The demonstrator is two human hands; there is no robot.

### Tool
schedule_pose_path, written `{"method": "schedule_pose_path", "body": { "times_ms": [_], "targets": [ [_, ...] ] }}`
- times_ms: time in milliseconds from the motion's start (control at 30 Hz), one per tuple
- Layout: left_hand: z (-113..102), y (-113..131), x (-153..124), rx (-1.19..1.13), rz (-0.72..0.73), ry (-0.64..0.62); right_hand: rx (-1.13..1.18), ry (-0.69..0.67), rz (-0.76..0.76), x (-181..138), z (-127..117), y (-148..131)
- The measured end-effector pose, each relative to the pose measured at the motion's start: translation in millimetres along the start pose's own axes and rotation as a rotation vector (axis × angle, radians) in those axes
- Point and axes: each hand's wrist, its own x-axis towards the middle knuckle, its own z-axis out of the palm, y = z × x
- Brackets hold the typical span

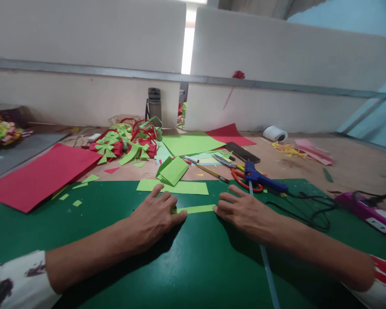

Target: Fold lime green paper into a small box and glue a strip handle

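The strip [199,209], a narrow lime piece of paper, lies level between the left hand [159,212] and the right hand [236,209], just above or on the green mat [180,274]; which of the two is hard to tell. The left fingers are curled close together and hold its left end, the thumb lying along it and the tips partly covering it. The right fingers, also narrow, hold the right end at the thumb tip. The middle of the strip shows bare between them.

Just beyond the strip lies a wider lime band [193,188], with a folded lime paper [175,171] resting against its far edge. The glue gun [266,180], blue, sits past the right hand beside the scissors [223,160]; its pale glue stick [270,279] runs under the right forearm toward the near edge. A pencil [214,173] and a dark phone [242,152] are near the scissors on the desk [296,167]. At far right is a purple power strip [357,204]; any marks on its white panel are too small to read, as are any on the bottle [155,108].
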Motion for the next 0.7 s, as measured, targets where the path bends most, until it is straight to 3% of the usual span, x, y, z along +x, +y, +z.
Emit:
{"method": "schedule_pose_path", "body": {
  "times_ms": [133,233,300,400,533,700],
  "targets": [
    [5.4,-3.3,-5.4,-0.024,-0.003,0.052,-0.048,0.025,0.026,-9.6,0.5,1.3],
    [6.6,-4.9,-6.6,-0.039,-0.01,0.063,-0.032,0.004,0.134,-1.1,-10.8,-3.4],
    [5.6,-5.1,-6.7,-0.049,-0.014,0.07,0.092,-0.002,0.239,14.5,-21.8,-9.3],
    [3.2,-3.8,-6.8,-0.052,-0.03,0.083,0.487,0.035,0.394,46.4,-31.8,-18.1],
    [3.2,0.6,-6.9,-0.044,-0.103,0.094,0.619,0.036,0.364,81.2,-22.7,-21.6],
    [10.1,5.4,-7.3,-0.059,-0.258,0.138,0.718,0.045,0.342,95.0,-9.3,-19.6]
  ]
}}
